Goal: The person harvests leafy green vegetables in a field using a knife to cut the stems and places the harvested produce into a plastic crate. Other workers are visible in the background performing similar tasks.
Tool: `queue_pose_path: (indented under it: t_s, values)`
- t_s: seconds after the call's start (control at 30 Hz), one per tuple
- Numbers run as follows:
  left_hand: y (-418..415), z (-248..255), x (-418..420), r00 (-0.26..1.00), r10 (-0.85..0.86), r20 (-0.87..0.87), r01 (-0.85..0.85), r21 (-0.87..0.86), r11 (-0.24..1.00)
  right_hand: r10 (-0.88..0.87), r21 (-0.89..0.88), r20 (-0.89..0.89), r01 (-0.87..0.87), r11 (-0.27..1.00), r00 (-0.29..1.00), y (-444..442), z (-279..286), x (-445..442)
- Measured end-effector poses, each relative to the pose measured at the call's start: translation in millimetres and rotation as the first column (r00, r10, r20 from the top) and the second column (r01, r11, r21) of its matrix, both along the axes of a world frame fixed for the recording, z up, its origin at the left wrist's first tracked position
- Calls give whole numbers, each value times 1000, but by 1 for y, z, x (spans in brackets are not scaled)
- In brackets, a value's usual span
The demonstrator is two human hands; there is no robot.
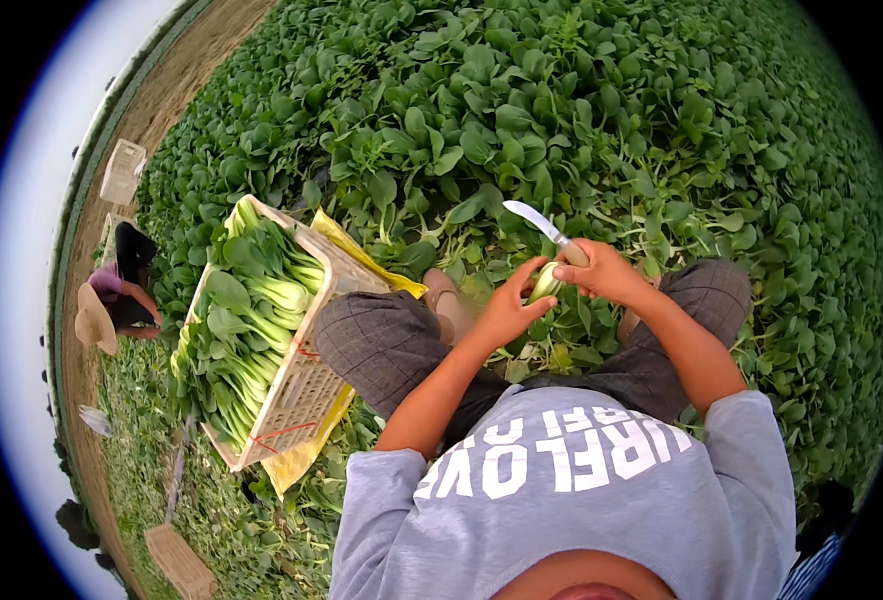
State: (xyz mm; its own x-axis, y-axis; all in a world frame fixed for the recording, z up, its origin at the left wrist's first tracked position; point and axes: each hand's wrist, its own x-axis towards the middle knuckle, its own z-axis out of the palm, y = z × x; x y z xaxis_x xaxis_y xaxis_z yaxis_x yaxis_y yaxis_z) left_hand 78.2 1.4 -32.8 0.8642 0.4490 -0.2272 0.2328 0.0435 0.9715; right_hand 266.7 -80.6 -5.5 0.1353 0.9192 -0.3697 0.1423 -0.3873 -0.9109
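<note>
My left hand [513, 304] curls round the pale base of a bok choy [545, 282], whose leaves are largely hidden behind the hand. From the other side my right hand [603, 273] grips the wooden-looking handle of a curved knife [535, 220], and its fingers touch the same bok choy. The blade points up and to the left, away from the plant. At my left side a pale plastic crate [314, 375] holds many bok choy [276, 296], laid with their white-green bases towards me.
Yellow sheeting [303, 457] lies under the crate. Dense growing bok choy [516, 112] covers the ground ahead and to the right. At the far left a person in a straw hat [95, 319] bends over near more crates [123, 172]. Another crate [180, 561] lies at lower left.
</note>
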Motion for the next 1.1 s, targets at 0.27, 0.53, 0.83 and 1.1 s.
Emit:
queue_pose_path:
  t_s: [0.27, 0.53, 0.83, 1.1]
  values:
    - [-17, -49, 4, 999, -35, -14, 34, -93, 995, 121, 42, 326, -142, 989, 938, -28, -24, 16]
    - [-17, -32, -14, 988, -131, -79, 117, -160, 980, 34, 70, 675, -109, 992, 737, -38, -13, 11]
    - [-12, -36, -24, 999, -31, 41, 36, -137, 990, -685, 610, 657, 311, 728, 315, -67, 22, 57]
    - [-9, -28, -20, 990, 15, 143, 2, -120, 993, -764, 451, 389, 616, 645, 515, -118, 47, 34]
